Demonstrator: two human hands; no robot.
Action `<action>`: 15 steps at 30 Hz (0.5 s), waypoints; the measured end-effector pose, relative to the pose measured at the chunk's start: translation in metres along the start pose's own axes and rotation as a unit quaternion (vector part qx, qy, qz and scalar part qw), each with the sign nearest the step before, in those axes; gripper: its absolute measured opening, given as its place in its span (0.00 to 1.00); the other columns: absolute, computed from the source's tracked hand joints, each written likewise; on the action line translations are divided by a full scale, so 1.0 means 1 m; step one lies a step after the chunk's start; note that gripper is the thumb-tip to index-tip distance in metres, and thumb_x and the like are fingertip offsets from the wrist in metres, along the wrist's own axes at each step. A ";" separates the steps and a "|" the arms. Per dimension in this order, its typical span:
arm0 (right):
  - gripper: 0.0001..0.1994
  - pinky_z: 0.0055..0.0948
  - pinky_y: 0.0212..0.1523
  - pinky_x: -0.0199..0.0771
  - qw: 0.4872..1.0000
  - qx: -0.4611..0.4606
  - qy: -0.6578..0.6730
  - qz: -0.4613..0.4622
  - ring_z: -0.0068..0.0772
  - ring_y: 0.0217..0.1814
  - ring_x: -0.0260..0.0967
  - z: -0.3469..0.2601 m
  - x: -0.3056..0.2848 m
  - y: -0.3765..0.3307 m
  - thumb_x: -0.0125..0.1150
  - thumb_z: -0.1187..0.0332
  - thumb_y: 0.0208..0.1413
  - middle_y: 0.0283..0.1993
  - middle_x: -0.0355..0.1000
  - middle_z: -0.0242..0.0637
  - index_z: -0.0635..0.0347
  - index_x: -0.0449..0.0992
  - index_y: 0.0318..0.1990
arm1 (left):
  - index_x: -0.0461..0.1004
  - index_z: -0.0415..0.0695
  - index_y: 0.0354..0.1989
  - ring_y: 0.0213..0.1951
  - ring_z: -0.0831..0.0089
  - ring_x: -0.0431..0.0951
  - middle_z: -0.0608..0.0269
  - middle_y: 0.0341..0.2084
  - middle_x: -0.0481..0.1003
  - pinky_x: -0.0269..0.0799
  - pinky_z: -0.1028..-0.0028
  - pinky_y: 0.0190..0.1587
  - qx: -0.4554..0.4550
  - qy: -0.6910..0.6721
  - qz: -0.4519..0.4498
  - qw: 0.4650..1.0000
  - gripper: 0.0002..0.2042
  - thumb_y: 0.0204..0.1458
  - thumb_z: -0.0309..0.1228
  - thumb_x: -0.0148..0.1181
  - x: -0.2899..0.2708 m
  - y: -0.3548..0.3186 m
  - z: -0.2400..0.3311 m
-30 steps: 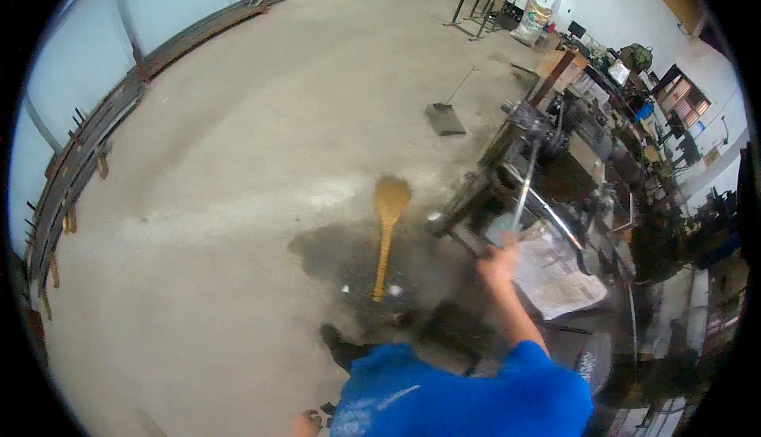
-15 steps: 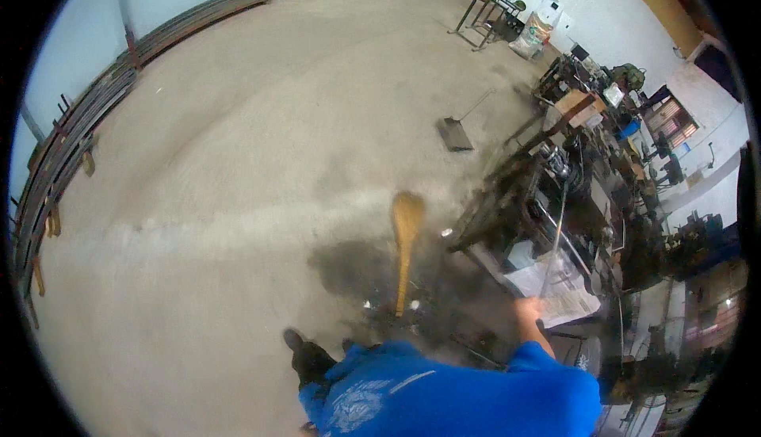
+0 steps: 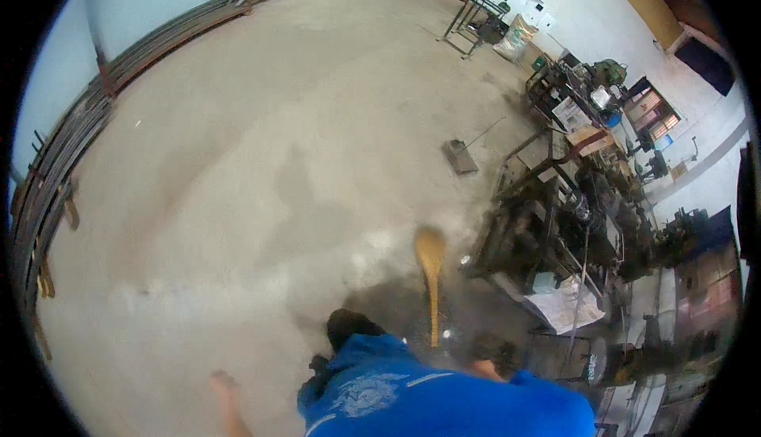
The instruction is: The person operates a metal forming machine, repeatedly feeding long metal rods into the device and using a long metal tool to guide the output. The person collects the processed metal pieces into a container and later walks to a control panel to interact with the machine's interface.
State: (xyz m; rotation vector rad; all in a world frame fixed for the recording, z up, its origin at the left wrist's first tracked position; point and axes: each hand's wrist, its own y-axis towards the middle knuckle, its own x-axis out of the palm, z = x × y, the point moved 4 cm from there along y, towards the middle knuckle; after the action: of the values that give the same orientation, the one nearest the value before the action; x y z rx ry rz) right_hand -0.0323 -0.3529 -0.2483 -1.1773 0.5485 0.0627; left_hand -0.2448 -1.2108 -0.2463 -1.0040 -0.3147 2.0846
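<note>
My left hand (image 3: pixel 224 385), blurred by motion, hangs over the bare floor at the lower left, away from any object. Its fingers are too smeared to read. Close against my blue shirt (image 3: pixel 444 401), part of my right hand (image 3: pixel 485 370) shows; its fingers are hidden. Nearest to it lies a straw broom (image 3: pixel 430 255) on the floor, handle toward me. To the right, a long thin metal rod (image 3: pixel 585 267) lies across a sheet of paper (image 3: pixel 564 306) on the cluttered workbench, apart from both hands.
Beyond the broom, a long-handled dustpan (image 3: pixel 460 158) sits on the floor. Metal bars (image 3: pixel 67 148) are stacked along the left wall. Toward the back right stand a metal-framed stand (image 3: pixel 469 26) and a filled sack (image 3: pixel 517 38). Dark machine parts crowd the bench (image 3: pixel 547 223).
My right hand has left the rod at the bench and drawn back against my body. My left hand has come into view at the lower left. The view has shifted slightly.
</note>
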 end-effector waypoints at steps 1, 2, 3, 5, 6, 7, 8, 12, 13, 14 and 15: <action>0.15 0.41 0.35 0.70 0.993 0.044 0.110 0.002 0.41 0.39 0.69 -0.036 -0.023 -0.007 0.51 0.57 0.49 0.41 0.71 0.37 0.50 0.74 0.42 | 0.65 0.32 0.36 0.12 0.69 0.70 0.53 0.14 0.69 0.67 0.72 0.12 0.054 0.000 0.030 0.998 0.09 0.45 0.19 0.42 0.003 0.038 0.067; 0.16 0.41 0.35 0.70 0.983 0.075 0.168 -0.008 0.41 0.39 0.69 -0.062 -0.046 -0.015 0.52 0.57 0.48 0.41 0.71 0.39 0.52 0.74 0.42 | 0.65 0.32 0.36 0.13 0.69 0.70 0.52 0.15 0.70 0.69 0.72 0.13 0.073 0.003 0.001 0.997 0.10 0.44 0.18 0.42 0.011 0.075 0.101; 0.16 0.41 0.35 0.70 0.974 0.102 0.202 -0.014 0.41 0.39 0.69 -0.084 -0.071 -0.020 0.54 0.57 0.47 0.40 0.71 0.40 0.54 0.74 0.41 | 0.65 0.32 0.37 0.13 0.69 0.70 0.52 0.15 0.70 0.70 0.72 0.15 0.088 0.001 -0.031 0.996 0.11 0.43 0.17 0.42 0.023 0.111 0.133; 0.18 0.41 0.35 0.71 0.957 0.152 0.245 -0.024 0.41 0.38 0.69 -0.124 -0.125 -0.016 0.58 0.56 0.44 0.39 0.71 0.43 0.58 0.74 0.40 | 0.65 0.32 0.38 0.14 0.69 0.71 0.52 0.16 0.70 0.71 0.72 0.16 0.174 0.002 -0.089 0.981 0.13 0.42 0.16 0.41 0.070 0.153 0.188; 0.20 0.40 0.35 0.71 0.949 0.176 0.259 -0.028 0.40 0.38 0.69 -0.145 -0.154 -0.014 0.59 0.56 0.43 0.38 0.71 0.45 0.60 0.74 0.39 | 0.65 0.31 0.39 0.15 0.69 0.72 0.51 0.17 0.70 0.72 0.72 0.18 0.182 0.024 -0.131 0.974 0.14 0.41 0.16 0.41 0.095 0.170 0.206; 0.19 0.40 0.35 0.71 0.925 0.220 0.305 -0.058 0.39 0.38 0.70 -0.165 -0.185 -0.003 0.61 0.57 0.42 0.37 0.71 0.46 0.61 0.74 0.38 | 0.65 0.31 0.40 0.16 0.68 0.72 0.51 0.17 0.71 0.73 0.72 0.19 0.190 0.045 -0.172 0.966 0.15 0.41 0.15 0.42 0.113 0.183 0.222; 0.19 0.41 0.33 0.71 0.882 0.242 0.403 -0.014 0.40 0.36 0.70 -0.188 -0.218 0.006 0.59 0.55 0.42 0.35 0.72 0.44 0.61 0.74 0.36 | 0.65 0.30 0.41 0.17 0.68 0.73 0.51 0.17 0.71 0.73 0.72 0.20 0.168 0.081 -0.223 0.957 0.16 0.40 0.15 0.42 0.138 0.192 0.234; 0.15 0.35 0.27 0.70 0.908 0.045 0.378 0.172 0.39 0.25 0.71 -0.274 -0.360 0.067 0.56 0.56 0.42 0.25 0.73 0.42 0.61 0.75 0.21 | 0.68 0.33 0.40 0.21 0.65 0.75 0.53 0.21 0.73 0.71 0.68 0.23 0.092 0.090 -0.359 0.925 0.17 0.38 0.23 0.54 0.189 0.184 0.303; 0.14 0.34 0.30 0.70 0.948 0.023 0.290 0.131 0.37 0.30 0.71 -0.315 -0.421 0.055 0.56 0.57 0.43 0.30 0.72 0.40 0.59 0.75 0.29 | 0.68 0.32 0.39 0.21 0.65 0.75 0.52 0.21 0.73 0.72 0.68 0.22 0.064 0.073 -0.343 0.934 0.15 0.39 0.23 0.53 0.190 0.189 0.324; 0.15 0.34 0.33 0.69 0.977 0.003 0.194 0.087 0.34 0.35 0.70 -0.358 -0.501 0.008 0.55 0.58 0.44 0.35 0.72 0.39 0.57 0.74 0.36 | 0.68 0.31 0.38 0.22 0.64 0.75 0.50 0.21 0.73 0.72 0.67 0.21 0.031 0.054 -0.330 0.942 0.14 0.40 0.23 0.51 0.190 0.195 0.345; 0.12 0.32 0.30 0.68 0.950 -0.018 0.289 0.119 0.33 0.30 0.69 -0.384 -0.562 -0.022 0.56 0.60 0.41 0.29 0.71 0.39 0.60 0.73 0.29 | 0.68 0.31 0.36 0.21 0.63 0.75 0.49 0.20 0.72 0.73 0.67 0.21 0.002 0.018 -0.318 0.948 0.12 0.42 0.24 0.50 0.191 0.206 0.354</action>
State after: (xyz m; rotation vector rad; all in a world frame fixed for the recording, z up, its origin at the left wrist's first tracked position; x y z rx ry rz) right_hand -0.6567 -0.5708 -0.0858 -1.1552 1.2114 -0.0701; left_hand -0.6939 -1.1674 -0.2252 -0.7991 -0.5362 1.4779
